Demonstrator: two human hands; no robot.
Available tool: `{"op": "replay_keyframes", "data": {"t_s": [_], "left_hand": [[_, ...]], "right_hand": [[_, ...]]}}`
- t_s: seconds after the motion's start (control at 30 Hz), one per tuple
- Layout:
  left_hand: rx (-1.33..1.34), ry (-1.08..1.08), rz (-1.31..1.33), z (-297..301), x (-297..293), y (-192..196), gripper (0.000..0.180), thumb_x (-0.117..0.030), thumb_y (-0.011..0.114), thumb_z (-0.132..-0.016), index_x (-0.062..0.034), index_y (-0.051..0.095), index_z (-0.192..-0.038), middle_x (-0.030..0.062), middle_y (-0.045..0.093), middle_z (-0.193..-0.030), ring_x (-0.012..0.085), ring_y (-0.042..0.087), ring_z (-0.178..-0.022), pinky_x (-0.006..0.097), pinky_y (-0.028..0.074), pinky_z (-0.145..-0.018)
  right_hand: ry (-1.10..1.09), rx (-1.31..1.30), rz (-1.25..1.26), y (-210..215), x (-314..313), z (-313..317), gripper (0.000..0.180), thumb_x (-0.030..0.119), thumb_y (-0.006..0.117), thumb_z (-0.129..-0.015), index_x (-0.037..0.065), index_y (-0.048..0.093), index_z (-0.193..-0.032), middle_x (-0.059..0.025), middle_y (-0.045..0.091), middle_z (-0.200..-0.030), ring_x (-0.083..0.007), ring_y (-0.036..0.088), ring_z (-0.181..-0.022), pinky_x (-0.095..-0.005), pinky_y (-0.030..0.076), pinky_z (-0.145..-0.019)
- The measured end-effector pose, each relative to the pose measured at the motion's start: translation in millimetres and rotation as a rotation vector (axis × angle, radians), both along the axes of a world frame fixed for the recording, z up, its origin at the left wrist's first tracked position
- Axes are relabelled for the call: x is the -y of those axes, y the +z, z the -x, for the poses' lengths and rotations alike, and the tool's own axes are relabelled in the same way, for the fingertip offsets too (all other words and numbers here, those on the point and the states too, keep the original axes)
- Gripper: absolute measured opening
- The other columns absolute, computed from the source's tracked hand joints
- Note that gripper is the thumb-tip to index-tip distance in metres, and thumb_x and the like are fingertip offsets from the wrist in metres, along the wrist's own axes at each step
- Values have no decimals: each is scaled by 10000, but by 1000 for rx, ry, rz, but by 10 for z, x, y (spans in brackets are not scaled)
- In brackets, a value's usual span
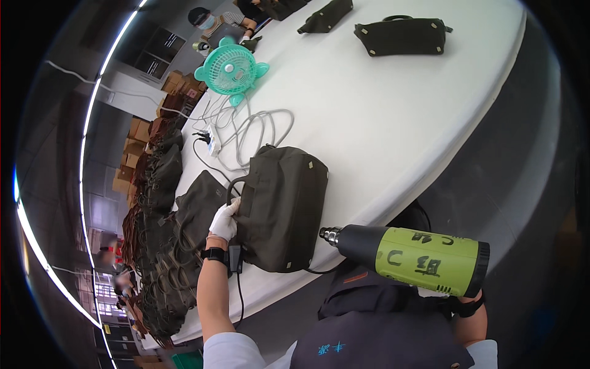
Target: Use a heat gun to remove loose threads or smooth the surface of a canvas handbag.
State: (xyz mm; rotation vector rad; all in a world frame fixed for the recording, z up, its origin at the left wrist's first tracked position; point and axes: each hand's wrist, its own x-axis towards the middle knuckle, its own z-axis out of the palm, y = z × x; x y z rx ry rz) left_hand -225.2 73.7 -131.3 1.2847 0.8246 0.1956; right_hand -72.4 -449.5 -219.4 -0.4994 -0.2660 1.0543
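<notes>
A dark olive handbag (283, 209) lies on its side near the table's edge, its base with small pale corner tabs turned to the right. My left hand (225, 221), in a white glove, grips the bag beside its handle (236, 188); some fingers are hidden by the fabric. In my right hand (433, 293) is a green and black heat gun (424, 261), its metal nozzle (330, 235) pointing left toward the bag's lower right side, a small gap apart. The gun's body covers most of that hand, with only a bit of white glove showing below it.
Many dark bags (163, 264) crowd the left side of the white table (381, 129). Beyond my bag are a power strip (213, 141), looping grey cords (270, 114) and a turquoise fan (229, 69). Two bags, one a dark bag (402, 35), lie far right. A masked person (215, 24) works at the far end.
</notes>
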Motion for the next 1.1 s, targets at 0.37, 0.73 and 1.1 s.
{"op": "replay_keyframes", "data": {"t_s": [0.37,0.73,1.1], "left_hand": [[29,-36,29,126,-313,-231,314,-190,595,-913,-12,589,-1171,127,616,-1191,272,576,-1109,453,439,-996],[34,-47,15,39,-175,-187,283,-164,602,-903,-15,603,-1144,116,626,-1172,255,588,-1086,429,455,-979],[-8,50,-6,-72,-79,-159,160,-133,584,-912,-30,630,-1025,71,670,-1031,195,628,-945,362,489,-892]], "right_hand": [[-73,29,-143,-225,-55,-155,538,222,659,-871,5,454,-1319,-204,597,-1165,-248,624,-1011,-328,512,-851],[-205,457,274,205,-308,-311,277,151,660,-864,-38,593,-1054,-101,629,-865,-142,594,-687,-232,478,-597],[197,213,54,-547,161,118,340,97,546,-925,-32,536,-1239,-148,630,-1165,-218,635,-1013,-325,523,-847]]}}
